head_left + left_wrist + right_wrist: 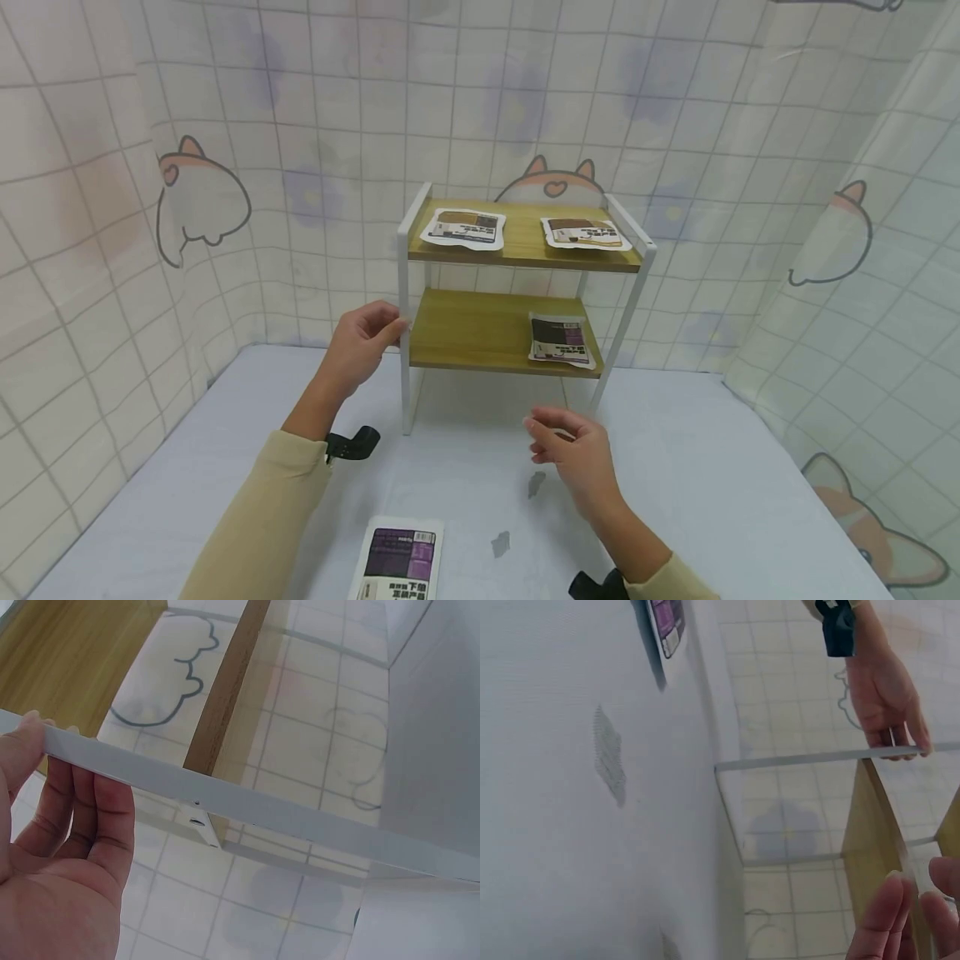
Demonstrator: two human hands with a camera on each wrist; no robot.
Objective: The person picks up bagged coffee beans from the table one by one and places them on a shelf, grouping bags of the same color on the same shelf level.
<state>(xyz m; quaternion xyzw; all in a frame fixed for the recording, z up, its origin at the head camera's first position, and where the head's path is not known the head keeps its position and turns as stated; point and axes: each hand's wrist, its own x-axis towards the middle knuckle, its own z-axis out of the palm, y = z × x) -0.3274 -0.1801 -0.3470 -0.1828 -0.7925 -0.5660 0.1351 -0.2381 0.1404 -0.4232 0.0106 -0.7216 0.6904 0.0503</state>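
Note:
A two-tier shelf rack with white legs (406,396) and wooden boards stands on the table. My left hand (358,346) grips its left front post, thumb on one side and fingers behind; the left wrist view shows the white post (285,812) between them. Low in front of the rack, my right hand (576,454) hangs loosely curled with nothing in it. On the upper board (522,229) lie two flat packets, one at left (467,230) and one at right (587,235). A dark-labelled packet (561,341) rests on the right of the lower board (472,332).
Another purple-and-black packet (397,558) lies on the white tabletop (465,492) near the front edge. Two small grey patches (500,544) mark the cloth. A tiled-pattern curtain (337,108) closes in the back and sides.

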